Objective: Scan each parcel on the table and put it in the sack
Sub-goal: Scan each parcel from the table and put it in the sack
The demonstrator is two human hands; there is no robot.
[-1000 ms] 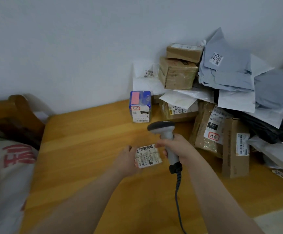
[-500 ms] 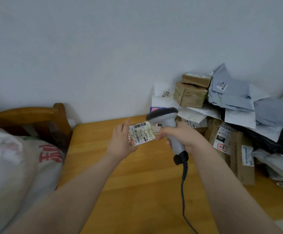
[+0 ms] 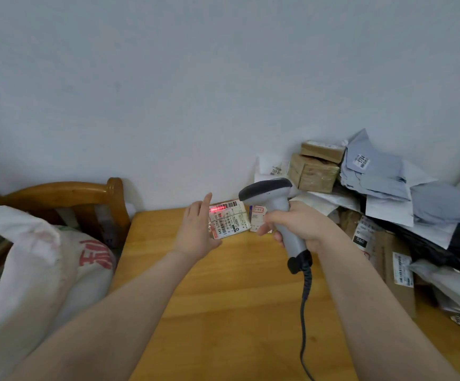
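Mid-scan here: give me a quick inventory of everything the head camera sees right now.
small parcel: one, white label with red scan line, held up over the table's far edge
scanner: one, grey with dark cable, aimed at the small parcel
sack: one, white with red print, left of the table
table: one, light wood, centre
parcel pile: several, brown boxes, grey-blue and white mailers, table's right end by the wall
wooden frame: one, brown, behind the sack
left hand: holds the small parcel
right hand: grips the scanner
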